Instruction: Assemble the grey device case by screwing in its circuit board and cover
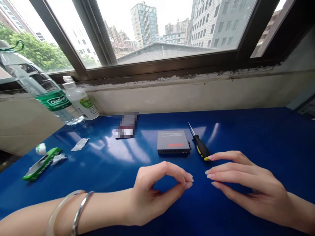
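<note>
My left hand point(161, 193) is raised over the blue table, thumb and fingertips pressed together in a ring with nothing seen between them. Two bangles point(82, 209) circle that wrist. Opposite it, my right hand point(253, 183) holds nothing, its fingers stretched out and apart. One of its fingertips overlaps the handle end of a black and yellow screwdriver point(201, 147); whether it touches, I cannot tell. The screwdriver lies with its shaft pointing away from me. Just left of it sits a small grey metal box point(173, 141) with printed text, a row of vents and connectors on its right side.
A large water bottle point(56, 98) and a smaller white bottle point(81, 101) stand at the back left. Closer in lie a green wrapper point(41, 165), a white paper packet point(80, 144) and a partly blurred dark flat object point(129, 126). A wall and window point(172, 65) bound the table's far edge.
</note>
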Demonstrator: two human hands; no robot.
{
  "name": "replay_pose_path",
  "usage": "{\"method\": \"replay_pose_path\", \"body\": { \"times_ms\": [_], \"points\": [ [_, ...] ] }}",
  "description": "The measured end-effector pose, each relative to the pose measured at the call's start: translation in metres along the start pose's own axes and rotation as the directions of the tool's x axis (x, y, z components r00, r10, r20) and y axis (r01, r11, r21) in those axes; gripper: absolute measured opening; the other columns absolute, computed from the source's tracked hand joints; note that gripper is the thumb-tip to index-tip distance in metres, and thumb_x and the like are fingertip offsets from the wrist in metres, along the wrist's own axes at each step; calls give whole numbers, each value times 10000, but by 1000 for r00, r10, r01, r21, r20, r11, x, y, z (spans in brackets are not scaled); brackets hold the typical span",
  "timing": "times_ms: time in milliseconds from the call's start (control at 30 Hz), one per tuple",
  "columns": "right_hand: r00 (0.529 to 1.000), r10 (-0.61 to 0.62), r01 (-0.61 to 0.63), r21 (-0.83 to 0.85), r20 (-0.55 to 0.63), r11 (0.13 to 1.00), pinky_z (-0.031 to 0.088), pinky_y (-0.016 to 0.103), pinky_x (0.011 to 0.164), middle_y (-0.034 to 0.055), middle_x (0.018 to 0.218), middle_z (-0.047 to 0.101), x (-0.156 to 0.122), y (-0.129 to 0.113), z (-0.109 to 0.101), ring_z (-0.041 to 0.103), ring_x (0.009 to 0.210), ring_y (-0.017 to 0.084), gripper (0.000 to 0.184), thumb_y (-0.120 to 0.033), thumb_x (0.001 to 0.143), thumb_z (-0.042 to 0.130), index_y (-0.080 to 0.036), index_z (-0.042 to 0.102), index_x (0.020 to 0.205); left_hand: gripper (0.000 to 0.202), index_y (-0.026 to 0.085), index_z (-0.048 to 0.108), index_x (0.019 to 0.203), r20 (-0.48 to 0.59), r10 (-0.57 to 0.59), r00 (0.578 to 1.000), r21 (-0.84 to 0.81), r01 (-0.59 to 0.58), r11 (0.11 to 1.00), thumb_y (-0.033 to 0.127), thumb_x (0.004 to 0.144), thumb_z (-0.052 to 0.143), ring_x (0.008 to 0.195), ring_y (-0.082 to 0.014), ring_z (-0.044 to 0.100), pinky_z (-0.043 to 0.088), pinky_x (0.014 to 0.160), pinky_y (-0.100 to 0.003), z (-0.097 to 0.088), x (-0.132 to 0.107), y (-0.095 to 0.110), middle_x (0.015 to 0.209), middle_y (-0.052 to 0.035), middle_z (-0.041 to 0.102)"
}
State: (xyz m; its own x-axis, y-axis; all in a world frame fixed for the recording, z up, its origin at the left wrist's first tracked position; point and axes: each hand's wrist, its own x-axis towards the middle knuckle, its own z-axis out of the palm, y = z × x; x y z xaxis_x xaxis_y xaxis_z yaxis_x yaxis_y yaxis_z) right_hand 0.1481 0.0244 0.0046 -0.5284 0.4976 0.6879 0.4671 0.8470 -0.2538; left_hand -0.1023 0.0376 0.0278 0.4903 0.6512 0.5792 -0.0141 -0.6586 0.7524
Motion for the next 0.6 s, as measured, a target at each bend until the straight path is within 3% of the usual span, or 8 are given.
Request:
{"method": "replay_pose_path", "body": {
  "times_ms": [100,600],
  "points": [
    [1000,0,0,12,12,1000,499,327,850,23,907,724,-1,0,0,598,1071,183,255,-51,775,630,-182,627,995,202,136,585,828,3,-48,999,-29,48,998,-47,764,640,801,-183,729,617,746,-268,-1,-1,1,814,-63,734],
    [1000,-6,6,21,19,1000,467,340,872,18,942,724,-2,0,0,569,1106,182,272,-34,782,617,-179,629,1012,225,125,598,794,-18,-26,1000,-43,25,999,-84,728,646,778,-199,738,625,724,-267,-1,3,4,786,-80,745]
  ]
}}
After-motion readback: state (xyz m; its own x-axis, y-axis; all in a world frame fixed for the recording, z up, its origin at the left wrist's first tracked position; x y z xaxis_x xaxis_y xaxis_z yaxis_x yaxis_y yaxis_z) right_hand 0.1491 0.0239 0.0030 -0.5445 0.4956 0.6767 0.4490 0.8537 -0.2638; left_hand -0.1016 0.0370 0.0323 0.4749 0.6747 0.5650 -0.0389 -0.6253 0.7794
